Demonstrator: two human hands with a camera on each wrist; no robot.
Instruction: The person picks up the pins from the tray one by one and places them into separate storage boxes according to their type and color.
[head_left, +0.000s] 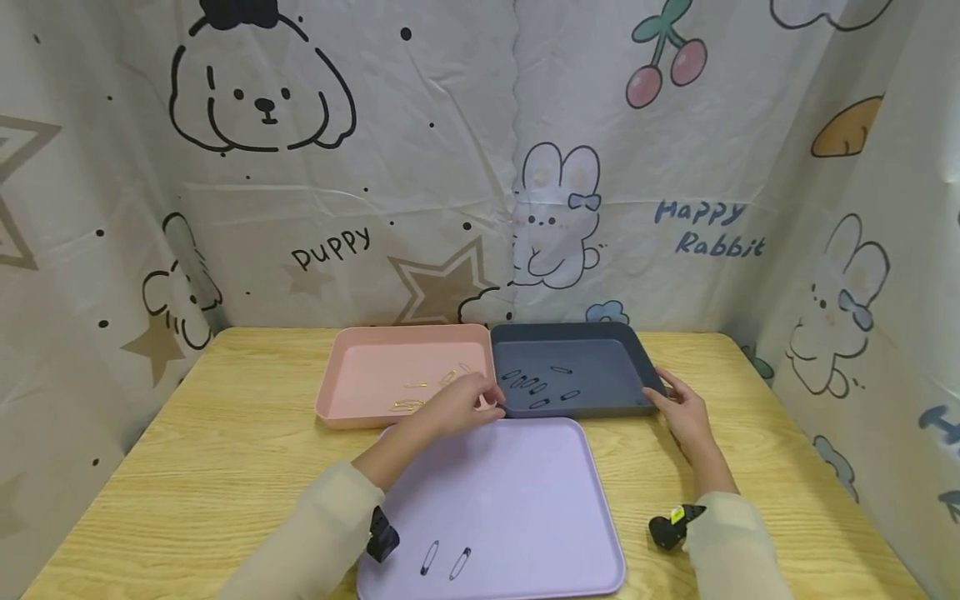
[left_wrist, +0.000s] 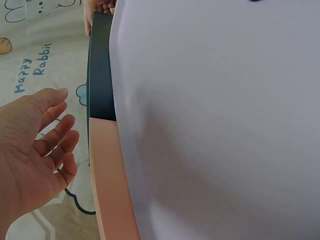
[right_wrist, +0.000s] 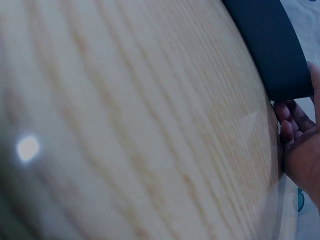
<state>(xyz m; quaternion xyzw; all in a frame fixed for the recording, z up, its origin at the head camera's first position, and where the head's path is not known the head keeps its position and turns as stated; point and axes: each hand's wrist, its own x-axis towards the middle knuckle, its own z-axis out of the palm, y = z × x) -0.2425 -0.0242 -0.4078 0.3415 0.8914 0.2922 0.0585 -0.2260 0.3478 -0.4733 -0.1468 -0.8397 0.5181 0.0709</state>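
Observation:
My left hand (head_left: 467, 404) hovers over the seam between the pink tray (head_left: 367, 354) and the dark blue tray (head_left: 592, 346). Its fingers are loosely bent, and the left wrist view shows nothing between them. At the dark tray's front right corner, my right hand (head_left: 684, 417) grips the edge, thumb over the rim and fingers outside. Several black safety pins (head_left: 539, 388) lie in the dark tray's left half. Gold safety pins (head_left: 407, 406) lie in the pink tray, partly hidden by my left hand. Two dark-headed safety pins (head_left: 461, 564) rest on the lilac tray (head_left: 517, 492).
The lilac tray stands in front of the other two, close to their front walls. All three sit on a wooden table (head_left: 225, 467). A printed curtain (head_left: 442, 183) hangs behind and at both sides. Small black wrist cameras (head_left: 667, 530) stick out from the sleeves.

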